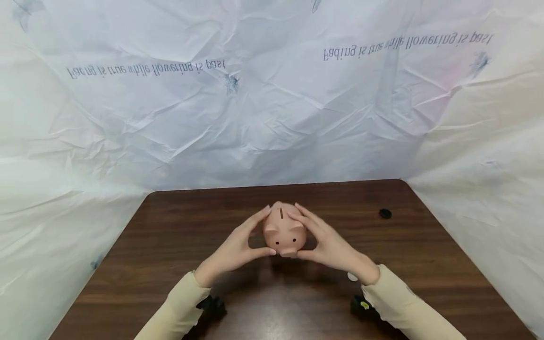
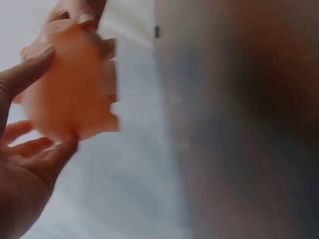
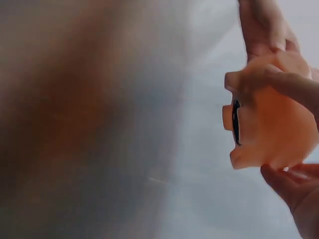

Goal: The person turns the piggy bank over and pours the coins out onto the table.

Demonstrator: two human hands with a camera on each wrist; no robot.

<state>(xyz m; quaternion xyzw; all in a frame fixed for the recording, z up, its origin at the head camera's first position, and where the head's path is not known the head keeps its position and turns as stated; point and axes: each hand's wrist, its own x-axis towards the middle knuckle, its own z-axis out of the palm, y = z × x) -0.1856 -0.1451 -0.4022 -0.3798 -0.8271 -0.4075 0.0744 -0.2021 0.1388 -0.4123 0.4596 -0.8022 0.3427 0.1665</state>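
Between both hands, lifted clear of the dark brown wooden table (image 1: 178, 226): a small pink plastic piggy bank (image 1: 284, 230), snout toward the wearer, coin slot on top.

Left hand (image 1: 238, 250) grasps the pig's left flank, thumb under the snout side, fingers curled over the back. Left wrist view is blurred but shows the same: fingertips (image 2: 35, 62) wrapped on the pink body, stubby legs pointing away from the palm.

Right hand (image 1: 327, 245) mirrors it on the other flank, fingers arched over the top next to the slot, thumb low. Right wrist view shows the underside: a dark round opening or plug seat (image 3: 236, 122) between the legs. Can't tell if a stopper is fitted.

Just below the right wrist, a small white disc (image 1: 352, 276) lies flat on the table, coin-like. Well out past the right hand's fingertips, toward the far right corner, sits a small black round cap (image 1: 385, 213), possibly the belly plug.

My read: pig picked up and held, nothing going into the slot, disc and cap both untouched. Early or mid-way, handling only.

Crumpled white printed sheeting (image 1: 272, 94) walls the table in.
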